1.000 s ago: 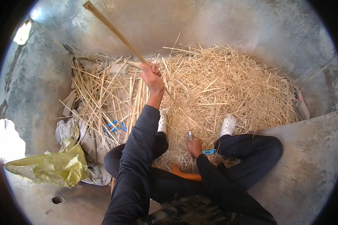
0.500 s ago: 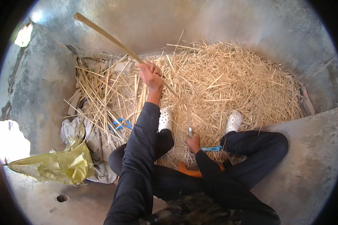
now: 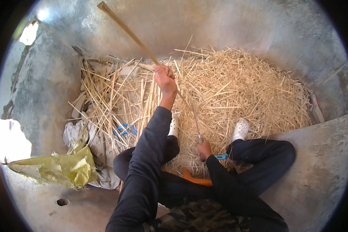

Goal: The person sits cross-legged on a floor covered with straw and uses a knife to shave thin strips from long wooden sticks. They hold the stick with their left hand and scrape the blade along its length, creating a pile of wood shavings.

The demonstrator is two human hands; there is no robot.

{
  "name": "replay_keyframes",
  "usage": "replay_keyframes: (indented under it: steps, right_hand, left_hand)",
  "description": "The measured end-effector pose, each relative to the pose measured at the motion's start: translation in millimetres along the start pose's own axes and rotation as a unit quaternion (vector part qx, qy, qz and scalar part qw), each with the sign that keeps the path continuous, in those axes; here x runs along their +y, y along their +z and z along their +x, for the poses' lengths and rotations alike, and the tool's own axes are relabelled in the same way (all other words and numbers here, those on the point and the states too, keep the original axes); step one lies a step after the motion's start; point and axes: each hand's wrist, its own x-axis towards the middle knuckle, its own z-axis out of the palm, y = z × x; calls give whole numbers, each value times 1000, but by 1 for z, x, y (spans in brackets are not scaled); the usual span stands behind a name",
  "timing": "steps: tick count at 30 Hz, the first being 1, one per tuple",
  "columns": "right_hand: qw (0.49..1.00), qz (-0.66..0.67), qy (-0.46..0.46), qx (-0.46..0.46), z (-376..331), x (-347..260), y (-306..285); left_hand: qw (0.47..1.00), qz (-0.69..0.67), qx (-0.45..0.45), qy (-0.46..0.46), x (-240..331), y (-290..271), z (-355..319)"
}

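Nearby, heaped shavings, yellow sack — left hand gripping strip, right hand clasping knife

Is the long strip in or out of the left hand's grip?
In: the strip passes through the closed left hand, extending out on both sides.

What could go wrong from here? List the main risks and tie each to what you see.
1. The thin-bladed metal tool in the right hand points up toward the bare left hand; a slip might cut it.
2. The long, narrow tan strip is gripped partway along, its far end unsupported; it could twist or swing.
3. The tool is between the two white perforated clogs; if dropped, it might strike a foot.
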Motion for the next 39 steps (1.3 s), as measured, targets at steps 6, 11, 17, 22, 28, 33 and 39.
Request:
replay_keyframes:
  steps: [6, 11, 17, 22, 28, 33, 39]
  right_hand:
    - [982, 12, -187, -3, -36, -59, -1]
    - [931, -162, -300, 132, -2, 1, 7]
    - [990, 4, 121, -75, 16, 30, -18]
    - [948, 188, 156, -205, 18, -3, -42]
    - [991, 112, 14, -77, -29, -33, -33]
    - [972, 30, -230, 30, -62, -78, -26]
    - [962, -39, -262, 69, -13, -8, -2]
  left_hand:
    - [1000, 1, -3, -8, -1, -9, 5]
    - [1000, -20, -8, -19, -5, 2, -1]
    - [1000, 9, -16, -18, 1, 4, 0]
    - [999, 5, 5, -32, 2, -1, 4]
    - [996, 20, 47, -73, 14, -1, 6]
    - [995, 15, -5, -97, 19, 1, 0]
    - [997, -30, -36, -65, 6, 9, 3]
